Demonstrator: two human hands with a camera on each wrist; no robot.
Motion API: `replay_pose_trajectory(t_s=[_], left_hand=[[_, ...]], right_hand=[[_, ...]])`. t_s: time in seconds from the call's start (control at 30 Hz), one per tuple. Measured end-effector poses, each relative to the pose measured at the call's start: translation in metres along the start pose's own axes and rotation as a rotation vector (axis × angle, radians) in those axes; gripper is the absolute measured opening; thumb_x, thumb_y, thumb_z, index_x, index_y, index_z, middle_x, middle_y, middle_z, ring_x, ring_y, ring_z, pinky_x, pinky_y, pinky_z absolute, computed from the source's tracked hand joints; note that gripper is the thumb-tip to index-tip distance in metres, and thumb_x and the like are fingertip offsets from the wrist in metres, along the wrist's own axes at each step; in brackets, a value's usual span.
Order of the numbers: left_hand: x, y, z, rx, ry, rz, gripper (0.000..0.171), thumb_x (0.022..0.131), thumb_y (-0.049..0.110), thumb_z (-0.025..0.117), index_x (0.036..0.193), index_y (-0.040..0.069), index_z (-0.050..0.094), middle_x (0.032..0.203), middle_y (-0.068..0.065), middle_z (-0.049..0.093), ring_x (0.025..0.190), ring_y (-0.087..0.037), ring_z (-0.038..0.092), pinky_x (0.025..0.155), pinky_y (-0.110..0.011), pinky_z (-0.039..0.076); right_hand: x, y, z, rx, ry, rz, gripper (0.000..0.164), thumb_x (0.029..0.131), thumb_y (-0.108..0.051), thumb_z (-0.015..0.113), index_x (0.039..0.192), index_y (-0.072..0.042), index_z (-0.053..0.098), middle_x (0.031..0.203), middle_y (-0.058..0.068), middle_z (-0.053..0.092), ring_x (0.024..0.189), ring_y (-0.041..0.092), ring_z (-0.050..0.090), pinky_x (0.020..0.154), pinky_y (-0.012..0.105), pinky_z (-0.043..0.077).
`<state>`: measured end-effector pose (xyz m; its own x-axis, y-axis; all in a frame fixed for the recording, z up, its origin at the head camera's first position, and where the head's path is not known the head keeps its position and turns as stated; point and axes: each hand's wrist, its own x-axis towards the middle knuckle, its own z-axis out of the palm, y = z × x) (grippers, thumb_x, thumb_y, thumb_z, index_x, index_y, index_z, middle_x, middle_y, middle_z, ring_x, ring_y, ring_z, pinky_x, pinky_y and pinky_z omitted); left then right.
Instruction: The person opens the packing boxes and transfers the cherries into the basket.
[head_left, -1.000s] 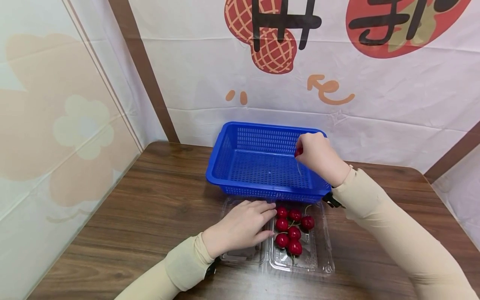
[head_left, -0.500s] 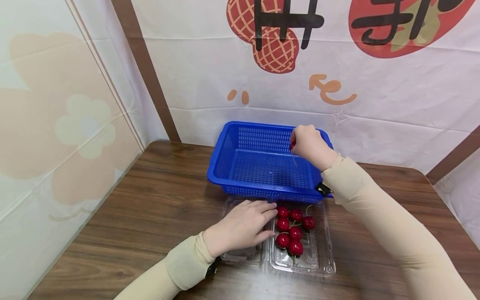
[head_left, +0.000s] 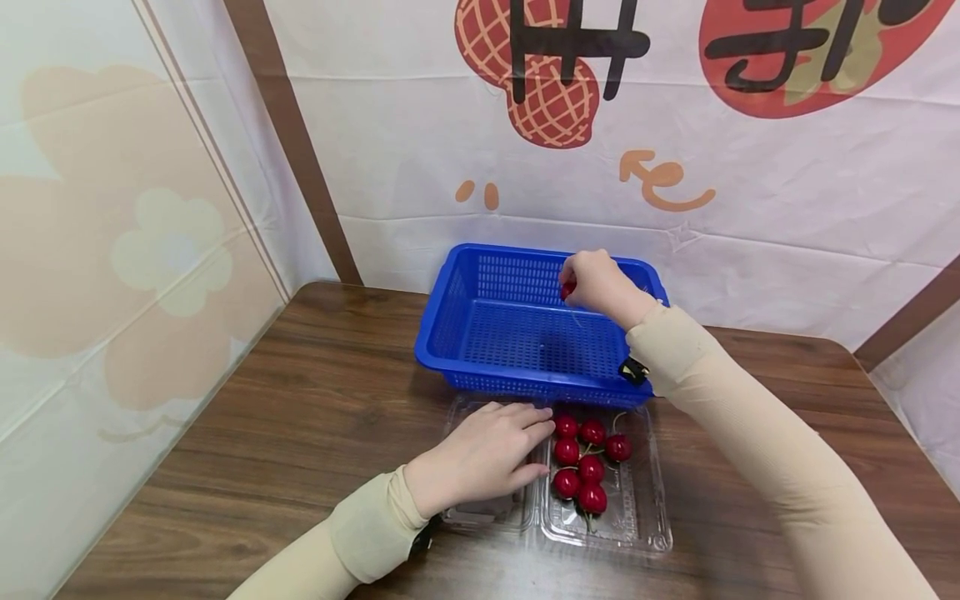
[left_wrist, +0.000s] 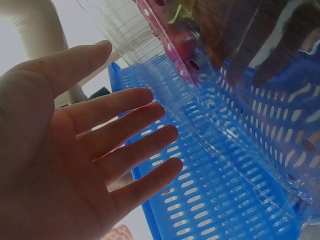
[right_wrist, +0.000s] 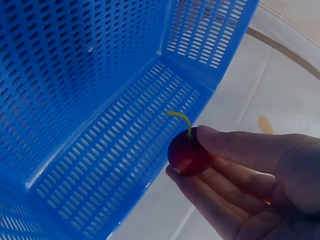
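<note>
Between thumb and fingers my right hand [head_left: 600, 286] pinches a dark red cherry [right_wrist: 188, 152] with a short green stem. It is held over the right part of a blue perforated basket [head_left: 437, 333]. My left hand [head_left: 483, 457] lies palm down, fingers spread, on the left half of a clear plastic clamshell box [head_left: 651, 525]. In the left wrist view those fingers [left_wrist: 145, 145] are straight and hold nothing. Several red cherries [head_left: 591, 469] sit in the box's right half, close to the left fingertips. The box part under the left palm is hidden.
The basket stands behind the box on a dark wood-grain table [head_left: 322, 417]. A printed cloth backdrop [head_left: 405, 150] hangs just behind the table's far edge. A black strap [head_left: 634, 371] shows at the right wrist.
My right hand has moved left, further over the basket, still pinching the cherry. The left hand and the cherries in the box stay put.
</note>
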<state>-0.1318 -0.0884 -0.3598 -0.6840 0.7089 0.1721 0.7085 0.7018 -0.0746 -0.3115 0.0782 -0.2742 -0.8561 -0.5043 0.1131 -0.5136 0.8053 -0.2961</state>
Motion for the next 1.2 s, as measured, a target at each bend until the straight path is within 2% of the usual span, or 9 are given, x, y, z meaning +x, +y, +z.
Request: replay_pose_trajectory(t_s=[0.17, 0.37, 0.5, 0.97, 1.2], left_hand=[[-0.001, 0.000, 0.001, -0.003, -0.003, 0.003, 0.052, 0.086, 0.046, 0.055, 0.124, 0.011, 0.059, 0.132, -0.005, 0.056, 0.119, -0.021, 0.050, 0.092, -0.037, 0.047], [-0.002, -0.001, 0.002, -0.004, 0.018, 0.017, 0.052, 0.086, 0.046, 0.055, 0.123, 0.011, 0.060, 0.131, -0.006, 0.056, 0.118, -0.022, 0.050, 0.091, -0.038, 0.047], [-0.002, -0.001, 0.001, -0.005, 0.017, 0.018, 0.051, 0.086, 0.046, 0.055, 0.123, 0.011, 0.060, 0.131, -0.006, 0.056, 0.118, -0.022, 0.050, 0.092, -0.038, 0.047], [-0.004, 0.000, 0.001, -0.018, -0.012, 0.024, 0.051, 0.088, 0.045, 0.053, 0.126, 0.011, 0.058, 0.132, -0.006, 0.055, 0.119, -0.022, 0.049, 0.093, -0.040, 0.046], [-0.007, 0.000, 0.001, -0.013, 0.012, 0.030, 0.052, 0.087, 0.046, 0.054, 0.126, 0.011, 0.058, 0.132, -0.006, 0.055, 0.119, -0.022, 0.050, 0.091, -0.040, 0.047]], right_hand=[[0.010, 0.002, 0.007, 0.028, -0.033, -0.027, 0.031, 0.072, -0.003, 0.073, 0.102, 0.002, 0.066, 0.100, 0.019, 0.067, 0.090, 0.028, 0.061, 0.079, 0.042, 0.053], [0.024, 0.003, 0.016, 0.063, -0.095, -0.128, 0.029, 0.072, -0.005, 0.074, 0.100, -0.004, 0.065, 0.103, 0.014, 0.067, 0.094, 0.024, 0.060, 0.083, 0.040, 0.053], [0.030, 0.003, 0.023, 0.095, -0.121, -0.176, 0.028, 0.073, -0.004, 0.073, 0.100, -0.005, 0.065, 0.103, 0.013, 0.067, 0.095, 0.025, 0.060, 0.083, 0.041, 0.053], [0.045, 0.009, 0.046, 0.107, -0.202, -0.221, 0.027, 0.075, -0.004, 0.071, 0.101, -0.008, 0.065, 0.104, 0.012, 0.065, 0.095, 0.023, 0.060, 0.082, 0.041, 0.052], [0.050, 0.007, 0.055, 0.126, -0.226, -0.227, 0.028, 0.075, -0.005, 0.072, 0.102, -0.006, 0.065, 0.104, 0.011, 0.065, 0.095, 0.023, 0.060, 0.083, 0.040, 0.052]])
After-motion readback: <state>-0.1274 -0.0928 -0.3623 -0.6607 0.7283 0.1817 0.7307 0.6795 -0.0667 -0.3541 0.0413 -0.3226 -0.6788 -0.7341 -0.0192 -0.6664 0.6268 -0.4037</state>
